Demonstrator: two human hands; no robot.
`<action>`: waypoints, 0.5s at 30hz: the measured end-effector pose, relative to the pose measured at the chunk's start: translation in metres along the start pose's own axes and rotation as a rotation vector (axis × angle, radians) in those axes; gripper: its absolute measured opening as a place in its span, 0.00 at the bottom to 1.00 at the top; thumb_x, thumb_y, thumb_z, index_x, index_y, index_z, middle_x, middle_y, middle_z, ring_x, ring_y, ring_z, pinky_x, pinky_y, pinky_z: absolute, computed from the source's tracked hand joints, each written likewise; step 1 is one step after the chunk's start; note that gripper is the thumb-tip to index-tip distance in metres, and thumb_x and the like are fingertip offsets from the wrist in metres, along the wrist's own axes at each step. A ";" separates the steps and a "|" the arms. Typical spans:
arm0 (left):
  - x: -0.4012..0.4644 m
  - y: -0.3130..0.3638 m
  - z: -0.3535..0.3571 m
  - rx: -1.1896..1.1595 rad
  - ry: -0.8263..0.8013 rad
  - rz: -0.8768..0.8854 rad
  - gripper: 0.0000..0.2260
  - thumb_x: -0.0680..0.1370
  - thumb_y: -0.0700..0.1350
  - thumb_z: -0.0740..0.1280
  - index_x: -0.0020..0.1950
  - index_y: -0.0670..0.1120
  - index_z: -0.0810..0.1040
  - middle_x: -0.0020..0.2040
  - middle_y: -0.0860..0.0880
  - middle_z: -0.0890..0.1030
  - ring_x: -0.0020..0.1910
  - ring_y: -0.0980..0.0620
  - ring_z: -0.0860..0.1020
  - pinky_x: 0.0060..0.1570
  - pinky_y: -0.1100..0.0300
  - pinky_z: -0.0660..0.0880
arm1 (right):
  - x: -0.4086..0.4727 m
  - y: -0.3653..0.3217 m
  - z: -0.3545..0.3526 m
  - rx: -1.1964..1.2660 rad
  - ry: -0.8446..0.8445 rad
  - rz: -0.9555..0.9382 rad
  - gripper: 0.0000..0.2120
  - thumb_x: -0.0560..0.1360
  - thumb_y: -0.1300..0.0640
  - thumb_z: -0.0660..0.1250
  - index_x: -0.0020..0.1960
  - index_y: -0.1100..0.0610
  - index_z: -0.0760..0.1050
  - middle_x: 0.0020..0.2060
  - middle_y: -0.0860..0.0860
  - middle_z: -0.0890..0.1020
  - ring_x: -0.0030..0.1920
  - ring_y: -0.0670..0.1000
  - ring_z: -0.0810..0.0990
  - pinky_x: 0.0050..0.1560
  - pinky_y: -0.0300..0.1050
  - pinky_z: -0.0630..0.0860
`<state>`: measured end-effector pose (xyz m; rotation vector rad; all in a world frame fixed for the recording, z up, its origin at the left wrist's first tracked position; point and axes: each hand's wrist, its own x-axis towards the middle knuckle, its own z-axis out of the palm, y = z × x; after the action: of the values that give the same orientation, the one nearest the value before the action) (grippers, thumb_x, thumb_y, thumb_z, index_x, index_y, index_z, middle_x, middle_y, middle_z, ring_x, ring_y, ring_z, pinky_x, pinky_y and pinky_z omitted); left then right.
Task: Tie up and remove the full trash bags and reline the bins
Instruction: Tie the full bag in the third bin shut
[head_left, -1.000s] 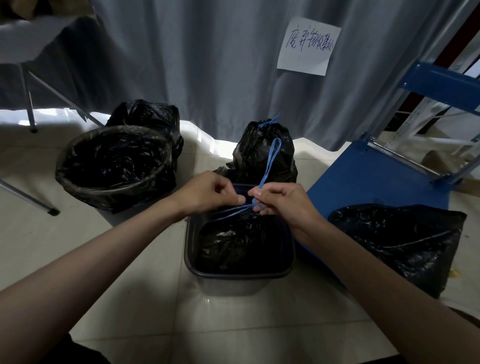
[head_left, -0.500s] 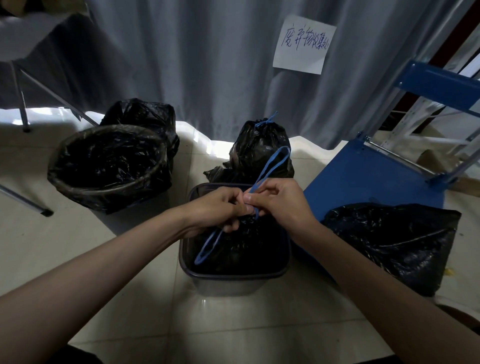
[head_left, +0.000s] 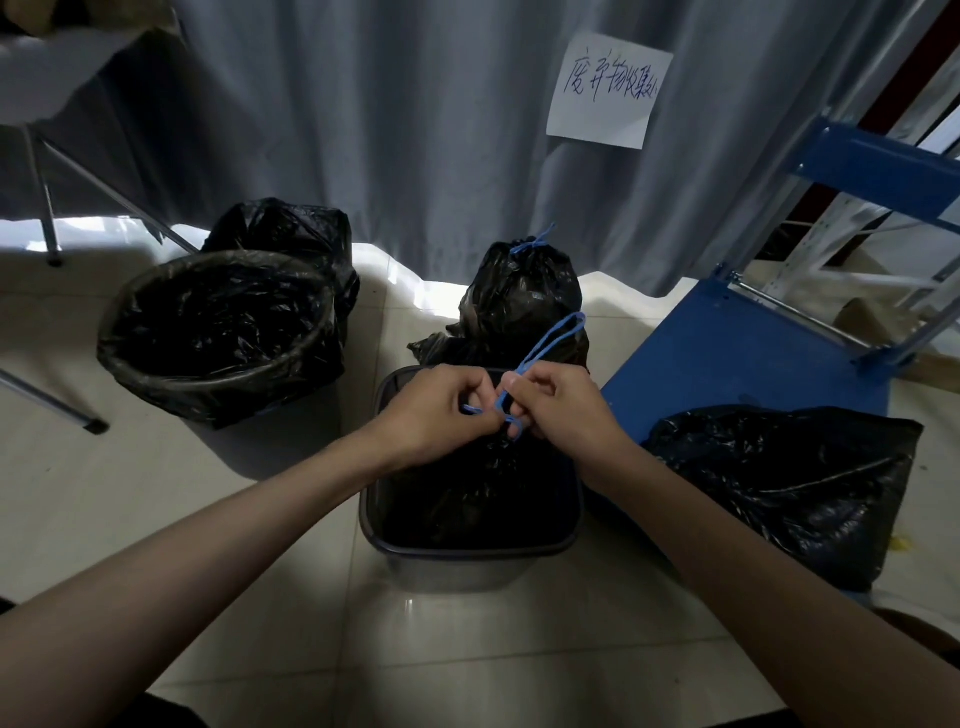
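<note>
**Drawstring knot in progress on bag seated in square bin**

The black trash bag (head_left: 470, 488) sits inside the square grey bin (head_left: 467, 564) on the tiled floor, its mouth gathered at the top. Both hands work above it, close together. The left hand (head_left: 434, 410) pinches one run of the blue drawstring (head_left: 550, 343); the right hand (head_left: 558, 408) has its fingers curled round the other, with a loop standing up beyond the knuckles.

Judgement: the film is thin, soft and slick, and likely to tear if hauled by a fistful of plastic. The cord is the sound place to take hold, at or just above the knot. Weight cannot be told from this view.

A tied bag (head_left: 522, 301) stands behind the bin; a lined round bin (head_left: 218, 338) stands to the left.
</note>
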<state>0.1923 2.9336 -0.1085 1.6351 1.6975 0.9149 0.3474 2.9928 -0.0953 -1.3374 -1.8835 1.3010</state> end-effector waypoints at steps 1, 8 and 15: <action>-0.002 0.002 -0.001 0.057 0.020 0.002 0.10 0.66 0.55 0.73 0.37 0.51 0.77 0.33 0.54 0.80 0.32 0.59 0.76 0.36 0.57 0.72 | 0.000 0.001 0.000 0.020 -0.016 0.029 0.14 0.79 0.54 0.67 0.35 0.56 0.76 0.28 0.50 0.79 0.30 0.47 0.78 0.33 0.39 0.72; -0.015 0.021 0.009 0.476 0.272 0.160 0.15 0.67 0.58 0.73 0.44 0.52 0.73 0.34 0.56 0.77 0.37 0.50 0.78 0.35 0.55 0.71 | 0.000 -0.001 0.000 0.128 -0.087 0.122 0.16 0.80 0.58 0.65 0.34 0.60 0.74 0.25 0.52 0.76 0.25 0.45 0.73 0.28 0.37 0.70; -0.019 0.023 0.010 0.558 0.274 0.247 0.10 0.71 0.58 0.71 0.42 0.54 0.77 0.38 0.55 0.81 0.42 0.51 0.80 0.35 0.59 0.65 | 0.000 0.000 0.001 0.159 -0.127 0.159 0.11 0.78 0.61 0.66 0.37 0.61 0.78 0.24 0.52 0.76 0.24 0.44 0.72 0.25 0.35 0.67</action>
<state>0.2148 2.9153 -0.0960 2.2031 2.1043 0.8548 0.3468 2.9928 -0.0958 -1.3727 -1.7412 1.6150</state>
